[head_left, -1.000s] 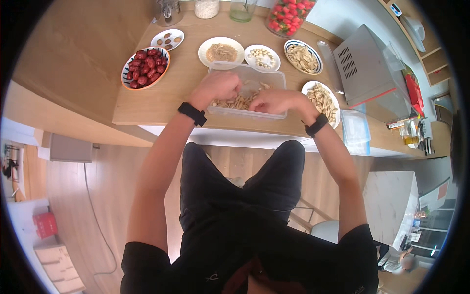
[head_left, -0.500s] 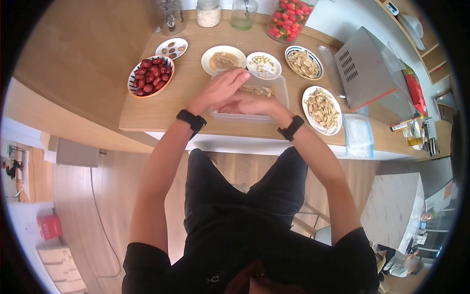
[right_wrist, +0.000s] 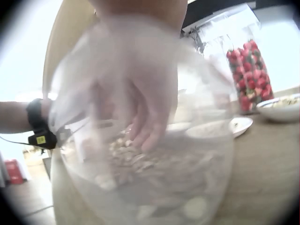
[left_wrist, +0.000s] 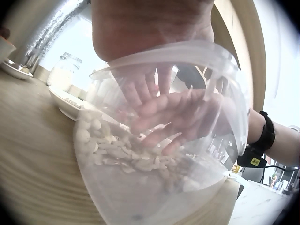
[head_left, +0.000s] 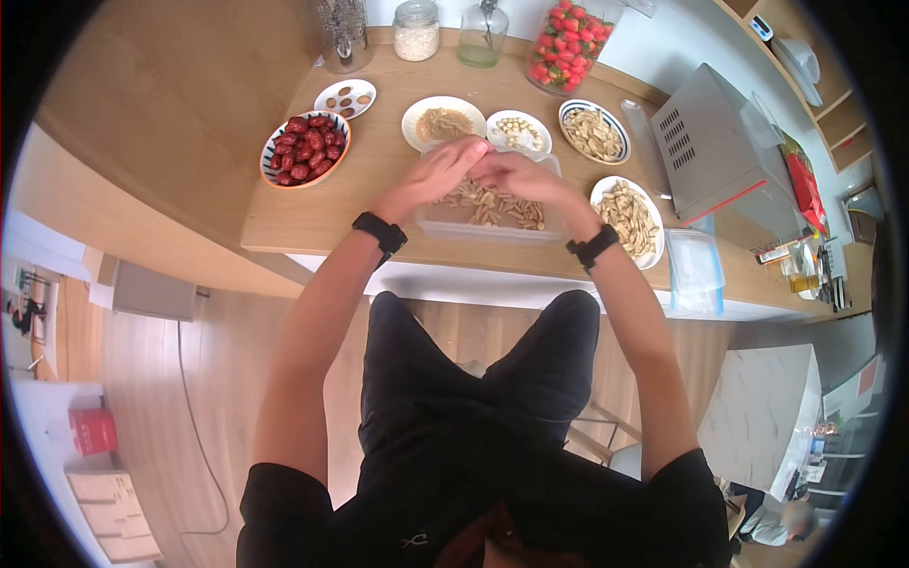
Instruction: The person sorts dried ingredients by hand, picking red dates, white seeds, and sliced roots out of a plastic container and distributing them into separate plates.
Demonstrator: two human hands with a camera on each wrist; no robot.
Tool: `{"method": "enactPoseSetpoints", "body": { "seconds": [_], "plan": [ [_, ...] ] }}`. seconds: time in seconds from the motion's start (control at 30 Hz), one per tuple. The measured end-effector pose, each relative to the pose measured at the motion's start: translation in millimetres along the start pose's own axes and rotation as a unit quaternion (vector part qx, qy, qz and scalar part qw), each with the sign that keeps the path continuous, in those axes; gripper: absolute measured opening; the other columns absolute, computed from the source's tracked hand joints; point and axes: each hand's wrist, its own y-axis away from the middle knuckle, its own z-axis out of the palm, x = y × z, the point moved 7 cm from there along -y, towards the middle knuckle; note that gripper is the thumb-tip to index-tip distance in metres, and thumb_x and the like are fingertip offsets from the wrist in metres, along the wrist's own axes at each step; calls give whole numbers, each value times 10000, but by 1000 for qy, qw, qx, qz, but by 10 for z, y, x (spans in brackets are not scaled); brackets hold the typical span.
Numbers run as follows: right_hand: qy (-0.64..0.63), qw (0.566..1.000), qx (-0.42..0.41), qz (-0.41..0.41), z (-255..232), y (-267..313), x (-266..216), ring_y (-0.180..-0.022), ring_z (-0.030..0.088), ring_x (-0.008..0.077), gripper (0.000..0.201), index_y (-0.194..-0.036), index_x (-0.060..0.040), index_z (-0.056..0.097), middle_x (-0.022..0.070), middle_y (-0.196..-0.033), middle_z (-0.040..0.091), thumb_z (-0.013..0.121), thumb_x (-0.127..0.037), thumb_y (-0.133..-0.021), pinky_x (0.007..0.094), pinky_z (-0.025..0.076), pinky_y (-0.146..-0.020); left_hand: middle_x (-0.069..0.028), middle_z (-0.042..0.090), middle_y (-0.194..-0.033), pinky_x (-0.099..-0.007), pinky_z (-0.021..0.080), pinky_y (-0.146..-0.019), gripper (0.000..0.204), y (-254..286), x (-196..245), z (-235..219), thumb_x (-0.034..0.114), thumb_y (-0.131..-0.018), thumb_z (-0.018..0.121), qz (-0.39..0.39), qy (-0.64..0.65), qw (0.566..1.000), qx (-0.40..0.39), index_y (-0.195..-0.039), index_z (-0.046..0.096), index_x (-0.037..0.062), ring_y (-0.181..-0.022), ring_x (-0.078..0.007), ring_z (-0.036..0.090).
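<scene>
A clear plastic box [head_left: 445,229] stands near the counter's front edge, with many pale dried pieces [head_left: 502,204] spread over its bottom. Over its far left part, my left hand [head_left: 437,178] extends its fingers towards the right. My right hand [head_left: 530,180] comes from the other side, and its fingertips meet the left hand's in the head view. Through the cloudy wall in the left wrist view, the right hand's fingers [left_wrist: 164,110] appear spread and loosely bent above the pieces. Neither hand grips anything. A black band circles each wrist.
Behind the box stand a plate of beige shreds [head_left: 445,123] and a small plate of pale seeds [head_left: 519,133]. A bowl of red dates [head_left: 306,150] is left. Plates of dried slices [head_left: 625,220] and a grey appliance [head_left: 720,142] are right. A strawberry jar [head_left: 568,47] stands at the back.
Both hands were lower in the box among the pieces; the right hand then swept left under the left hand. Now both are raised towards the box's far side, fingertips together.
</scene>
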Motion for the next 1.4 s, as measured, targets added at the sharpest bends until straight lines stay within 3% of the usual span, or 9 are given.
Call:
{"method": "enactPoseSetpoints", "body": {
  "seconds": [0.07,0.13,0.23,0.37,0.43,0.73,0.97,1.03,1.4],
  "plan": [
    [8,1000,10,19,-170,100,-70,-1051,624,232,388,-1156,-13,632,126,-1143,653,502,30,-793,361,493,-903,-144,640,-1102,-372,464,-929,521,-39,27,16,437,-1031,332,-5,4,1000,-2,-1187,594,14,-1045,-257,607],
    [336,929,-50,144,-242,266,-68,-1074,616,252,423,-1259,-50,573,154,-1159,629,559,-68,-836,360,494,-916,-138,641,-1111,-382,474,-899,400,-26,45,21,360,-1020,415,-15,-43,999,11,-1146,601,29,-1016,-288,615],
    [512,855,-8,84,-171,350,-26,-1021,621,320,440,-1263,-97,581,178,-1133,615,586,-90,-823,405,512,-875,-132,640,-1082,-412,478,-872,238,-30,34,99,237,-965,538,8,-115,993,-15,-1078,603,38,-1010,-326,612],
    [518,849,97,31,-44,380,32,-996,625,357,224,-1032,-31,638,186,-1006,631,589,-39,-814,456,519,-836,-125,648,-1001,-421,472,-867,174,7,-26,174,126,-866,626,44,-209,977,-15,-1017,616,41,-985,-328,620],
    [572,808,126,61,-21,422,10,-979,638,354,237,-1060,-44,627,193,-1038,628,586,-36,-827,450,534,-818,-109,644,-905,-396,465,-866,176,83,153,208,102,-807,641,131,-462,877,25,-979,647,66,-945,-285,640],
    [599,789,122,64,11,439,40,-952,668,356,195,-1046,-30,614,185,-1080,635,548,-58,-865,439,557,-783,-86,659,-920,-402,449,-884,123,132,-53,315,92,-800,629,37,-588,802,-97,-915,673,84,-945,-242,646],
    [580,802,122,72,25,418,29,-933,669,349,209,-1047,-52,621,191,-1036,644,558,-57,-847,448,558,-772,-188,676,-880,-457,501,-809,224,78,28,216,39,-747,653,-9,-427,896,-117,-969,670,60,-889,-340,658],
    [550,818,148,85,-2,433,-5,-923,667,351,246,-1070,-56,621,200,-996,655,572,-49,-828,454,554,-776,-187,682,-839,-469,516,-769,178,96,120,140,30,-760,609,2,-360,932,-45,-920,682,58,-844,-336,675],
    [358,876,314,-80,-249,506,-206,-910,674,346,283,-1083,-18,624,189,-984,687,554,53,-818,407,534,-801,-218,669,-875,-471,512,-725,202,65,-147,75,97,-888,596,2,-258,965,35,-1085,621,61,-830,-389,651]
  ]
}}
